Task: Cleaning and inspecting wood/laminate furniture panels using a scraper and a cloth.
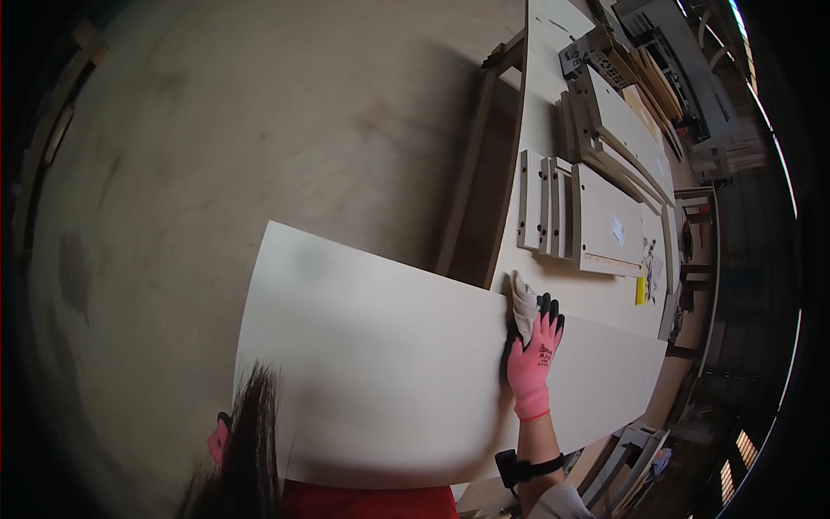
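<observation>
Apparently, work on one large white panel [372,346], lying across the edge of the desk [588,294], is proceeding, the remainder unclear: the right hand [534,363] is pressing one pale cloth [523,313] there, fingers together. The left hand [218,438] is barely showing, its fingers untellable; stacked boards [605,195] are overlapping beyond counting.
</observation>
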The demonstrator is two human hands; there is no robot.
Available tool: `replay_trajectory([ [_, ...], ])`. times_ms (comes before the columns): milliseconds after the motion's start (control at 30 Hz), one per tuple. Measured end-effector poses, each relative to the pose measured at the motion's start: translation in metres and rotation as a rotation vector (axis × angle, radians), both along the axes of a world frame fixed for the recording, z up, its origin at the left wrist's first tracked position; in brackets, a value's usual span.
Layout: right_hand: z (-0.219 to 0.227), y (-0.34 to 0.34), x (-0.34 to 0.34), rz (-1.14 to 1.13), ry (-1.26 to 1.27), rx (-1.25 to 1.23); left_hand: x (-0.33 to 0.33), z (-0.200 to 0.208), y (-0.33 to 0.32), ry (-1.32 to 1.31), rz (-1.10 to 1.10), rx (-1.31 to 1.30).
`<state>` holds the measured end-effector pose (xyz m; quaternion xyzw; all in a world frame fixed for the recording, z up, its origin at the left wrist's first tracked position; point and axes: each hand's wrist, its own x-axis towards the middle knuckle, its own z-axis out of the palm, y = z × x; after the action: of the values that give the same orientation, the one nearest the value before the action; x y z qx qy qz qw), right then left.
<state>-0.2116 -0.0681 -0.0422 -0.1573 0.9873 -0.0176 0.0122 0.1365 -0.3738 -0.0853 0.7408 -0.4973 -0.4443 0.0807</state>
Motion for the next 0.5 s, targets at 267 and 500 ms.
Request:
replay_trajectory([
  [267, 0.002, -0.215, 0.014, 0.478, -0.229, -0.099, 0.061, -0.038, 0.005, -0.002, -0.398, 0.060],
  [500, 0.002, -0.325, 0.068, 0.938, -0.272, -0.243, 0.013, 0.010, -0.013, 0.480, -0.079, 0.265],
])
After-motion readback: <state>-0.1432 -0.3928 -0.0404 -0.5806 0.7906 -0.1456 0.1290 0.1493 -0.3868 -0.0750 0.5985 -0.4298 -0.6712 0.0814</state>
